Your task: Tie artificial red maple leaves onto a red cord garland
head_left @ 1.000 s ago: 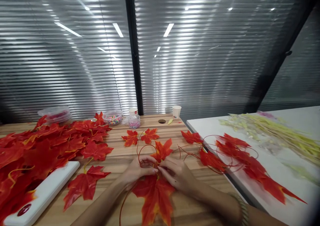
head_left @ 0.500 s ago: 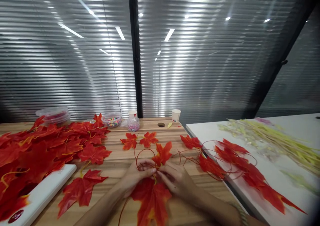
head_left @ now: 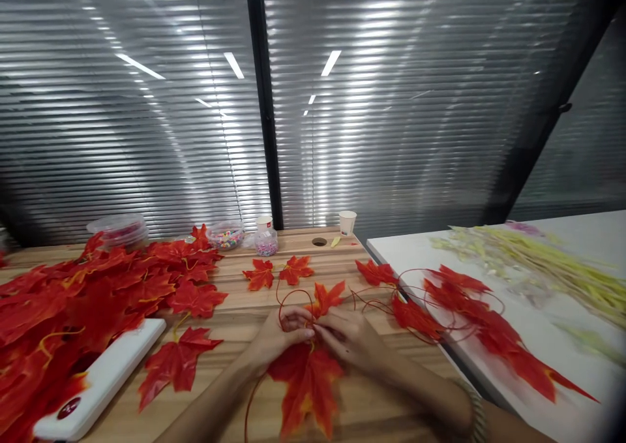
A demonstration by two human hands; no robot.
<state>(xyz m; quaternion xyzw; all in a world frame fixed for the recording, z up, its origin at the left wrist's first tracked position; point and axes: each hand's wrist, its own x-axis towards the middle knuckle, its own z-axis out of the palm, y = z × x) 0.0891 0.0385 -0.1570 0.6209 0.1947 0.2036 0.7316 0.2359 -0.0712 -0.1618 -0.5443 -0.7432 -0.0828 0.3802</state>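
Note:
My left hand (head_left: pixel 283 335) and my right hand (head_left: pixel 349 338) meet over the wooden table with fingertips pinched close together. Between them is a thin red cord (head_left: pixel 295 291), which rises in a loop above my left fingers. A large red artificial maple leaf (head_left: pixel 309 381) hangs below the fingertips, its stem at the pinch. A smaller orange-red maple leaf (head_left: pixel 327 298) sticks out just beyond my right fingers. Exactly which strand each hand pinches is partly hidden by the fingers. Two more maple leaves (head_left: pixel 296 270) lie beyond, joined to the cord.
A heap of red leaves (head_left: pixel 112 286) covers the left side, beside a white slab-like object (head_left: pixel 107 381). Bead tubs (head_left: pixel 225 237) and a paper cup (head_left: pixel 347 223) stand at the back. A leaf garland (head_left: pixel 469 312) reaches across the gap onto the white table (head_left: pixel 391 250).
The whole scene sits slightly further right as my view shifts. My hands stay together at the cord, and the leaf beyond them tilts further to the right.

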